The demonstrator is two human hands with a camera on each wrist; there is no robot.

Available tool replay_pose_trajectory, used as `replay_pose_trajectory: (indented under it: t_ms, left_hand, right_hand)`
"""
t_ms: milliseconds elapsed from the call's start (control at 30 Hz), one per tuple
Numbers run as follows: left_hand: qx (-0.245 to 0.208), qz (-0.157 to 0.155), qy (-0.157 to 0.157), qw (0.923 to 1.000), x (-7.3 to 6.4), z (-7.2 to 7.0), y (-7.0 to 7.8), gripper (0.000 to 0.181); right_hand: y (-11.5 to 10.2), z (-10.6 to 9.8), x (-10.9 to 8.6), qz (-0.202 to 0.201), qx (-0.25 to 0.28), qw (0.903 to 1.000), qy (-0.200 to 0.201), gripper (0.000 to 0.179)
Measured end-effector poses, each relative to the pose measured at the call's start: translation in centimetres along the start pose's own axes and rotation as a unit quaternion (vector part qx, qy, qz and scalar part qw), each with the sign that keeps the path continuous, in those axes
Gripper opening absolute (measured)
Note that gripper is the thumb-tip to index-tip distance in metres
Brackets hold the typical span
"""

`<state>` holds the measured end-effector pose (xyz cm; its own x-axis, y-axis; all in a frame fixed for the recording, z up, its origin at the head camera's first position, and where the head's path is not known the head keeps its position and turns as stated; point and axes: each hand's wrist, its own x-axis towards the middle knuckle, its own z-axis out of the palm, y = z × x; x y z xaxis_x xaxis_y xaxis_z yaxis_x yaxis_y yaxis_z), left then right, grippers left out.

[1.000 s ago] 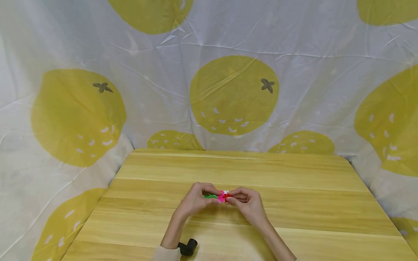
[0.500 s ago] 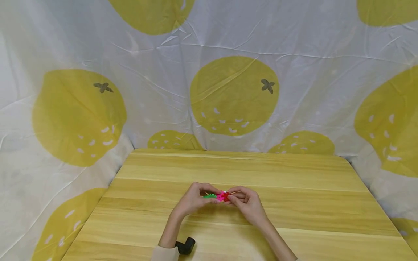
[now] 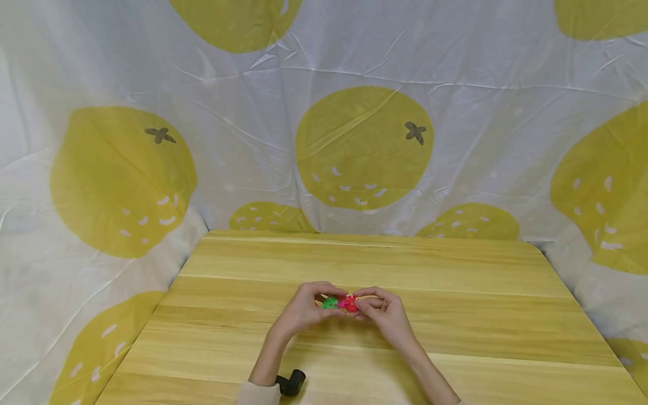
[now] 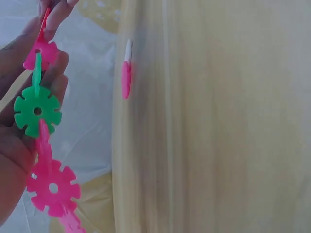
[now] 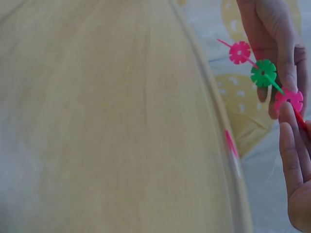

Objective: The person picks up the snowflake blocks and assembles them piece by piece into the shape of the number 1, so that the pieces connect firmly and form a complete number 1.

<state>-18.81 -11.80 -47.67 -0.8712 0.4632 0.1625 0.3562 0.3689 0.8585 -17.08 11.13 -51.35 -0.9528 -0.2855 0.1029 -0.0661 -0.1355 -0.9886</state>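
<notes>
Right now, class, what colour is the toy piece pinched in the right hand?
Red. The toy piece shows best, edge-on, in the left wrist view.

"Does the whole chain of discs (image 4: 30, 103) show?"
"No. In the head view the left hand (image 3: 304, 309) hides most of its left end; the left wrist view cuts off the last pink piece (image 4: 71, 223)."
"And the red disc (image 3: 350, 304)?"
"Partly covered by the right hand (image 3: 387, 318)."
"That pink-and-white strip (image 4: 127, 77) on the surface (image 4: 218, 145)?"
"Blurred; I can't tell what it is."
</notes>
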Motion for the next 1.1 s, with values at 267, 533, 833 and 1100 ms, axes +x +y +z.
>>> replay_pose_trajectory:
  t_ms: [267,533,833,1100]
  left_hand:
    - [0.015,0.029,0.023,0.9992,0.2,0.8,0.0,0.031]
    - [0.022,0.021,0.043,0.9986,0.3,1.0,0.0,0.028]
    - [0.021,-0.016,0.056,0.9981,-0.1,-0.3,-0.2,0.024]
    - [0.030,-0.054,0.077,0.9951,-0.7,-1.9,-0.9,0.022]
  right_hand:
    - [0.2,0.4,0.1,0.038,0.021,0.9990,0.014,0.036]
    - [0.0,1.1,0.4,0.097,0.037,0.9933,0.050,0.037]
    - [-0.3,1.3,1.0,0.109,0.000,0.9937,0.026,0.035]
    - [0.0,0.7,1.9,0.102,-0.062,0.9922,0.035,0.036]
